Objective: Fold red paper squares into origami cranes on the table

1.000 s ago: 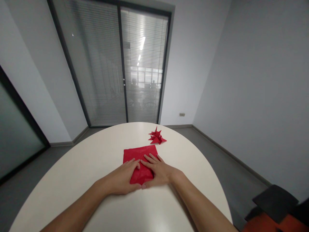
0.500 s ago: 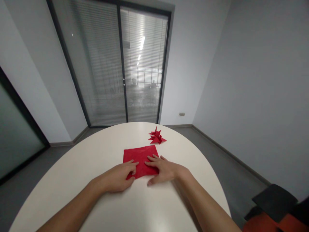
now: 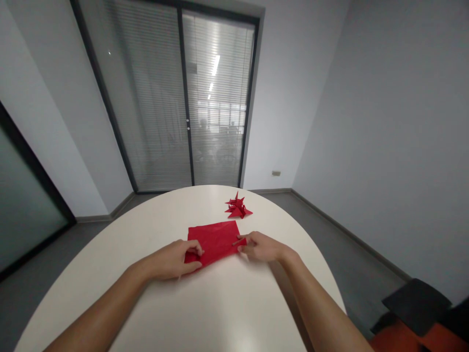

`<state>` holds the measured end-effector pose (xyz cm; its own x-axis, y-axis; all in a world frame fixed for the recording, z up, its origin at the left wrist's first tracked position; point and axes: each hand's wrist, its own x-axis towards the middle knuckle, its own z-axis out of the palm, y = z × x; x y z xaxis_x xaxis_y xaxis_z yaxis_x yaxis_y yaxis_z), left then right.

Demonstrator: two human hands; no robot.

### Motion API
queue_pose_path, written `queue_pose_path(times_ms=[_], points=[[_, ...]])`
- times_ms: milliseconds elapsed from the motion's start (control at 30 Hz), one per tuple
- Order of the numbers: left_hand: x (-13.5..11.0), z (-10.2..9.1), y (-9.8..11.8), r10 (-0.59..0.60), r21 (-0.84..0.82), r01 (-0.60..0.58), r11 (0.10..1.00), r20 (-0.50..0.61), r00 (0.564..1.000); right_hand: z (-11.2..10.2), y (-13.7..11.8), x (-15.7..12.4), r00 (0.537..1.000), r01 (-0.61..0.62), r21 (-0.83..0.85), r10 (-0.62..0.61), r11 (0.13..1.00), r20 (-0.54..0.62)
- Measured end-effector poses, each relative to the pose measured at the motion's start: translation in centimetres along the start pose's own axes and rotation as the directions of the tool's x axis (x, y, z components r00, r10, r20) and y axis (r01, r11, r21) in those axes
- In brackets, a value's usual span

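Observation:
A red sheet of paper (image 3: 215,240) lies folded on the white round table (image 3: 205,313). My left hand (image 3: 172,259) pinches its near left corner with curled fingers. My right hand (image 3: 262,246) pinches its right edge, fingers pressed together on the paper. A small pile of folded red paper figures (image 3: 237,208) sits farther back, a little beyond the sheet and apart from both hands.
Glass doors with blinds (image 3: 183,98) stand behind the table. A grey wall runs along the right. A black and orange chair (image 3: 417,318) is at the lower right, off the table's edge.
Both hands have slid apart from the middle of the red paper to its left corner and right edge. The near fold has been flattened and the sheet now looks wider and shallower.

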<state>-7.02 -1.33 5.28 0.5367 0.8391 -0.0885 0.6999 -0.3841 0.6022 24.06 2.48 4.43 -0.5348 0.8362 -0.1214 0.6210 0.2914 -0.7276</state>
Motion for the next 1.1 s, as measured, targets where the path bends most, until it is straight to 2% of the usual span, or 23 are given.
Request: queue_pose_path(times_ms=[100, 200, 267, 367, 467, 667, 867, 1033, 1100], points=[[-0.1, -0.2, -0.8, -0.035, 0.001, 0.035, 0.999, 0.004, 0.999, 0.1, 0.8, 0.3, 0.999, 0.017, 0.009, -0.017, 1.000, 0.029], [-0.1, -0.2, -1.2, -0.077, -0.020, 0.076, 0.997, -0.056, 0.995, 0.2, 1.1, 0.5, 0.998, 0.055, 0.011, -0.055, 0.998, -0.014], [0.0, -0.2, -1.2, -0.059, -0.078, 0.053, 0.996, -0.072, 0.996, 0.3, 1.2, 0.7, 0.996, 0.080, 0.023, -0.079, 0.997, -0.047], [0.5, -0.2, -1.1, -0.005, -0.199, -0.003, 0.980, -0.036, 0.999, 0.5, 1.1, 1.0, 0.991, 0.102, 0.056, -0.097, 0.993, -0.089], [0.9, -0.1, -1.2, 0.011, -0.303, -0.031, 0.953, -0.067, 0.998, 0.7, 1.1, 1.3, 0.983, 0.126, 0.084, -0.113, 0.988, -0.143], [1.5, 0.3, -1.9, -0.079, -0.381, 0.024, 0.924, -0.129, 0.988, 1.3, 1.8, 1.9, 0.980, 0.155, 0.132, -0.136, 0.979, -0.146], [2.0, 1.2, -2.9, -0.149, -0.372, 0.015, 0.928, -0.333, 0.931, 2.0, 2.2, 2.5, 0.958, 0.090, 0.023, -0.081, 0.996, -0.275], [2.7, 2.4, -4.1, -0.237, -0.461, 0.042, 0.887, -0.374, 0.896, 2.6, 1.9, 2.8, 0.945, 0.065, -0.011, -0.065, 0.998, -0.319], [2.9, 2.8, -4.5, -0.263, -0.447, 0.067, 0.892, -0.392, 0.881, 2.8, 2.0, 3.0, 0.937, 0.045, -0.031, -0.053, 0.999, -0.344]])
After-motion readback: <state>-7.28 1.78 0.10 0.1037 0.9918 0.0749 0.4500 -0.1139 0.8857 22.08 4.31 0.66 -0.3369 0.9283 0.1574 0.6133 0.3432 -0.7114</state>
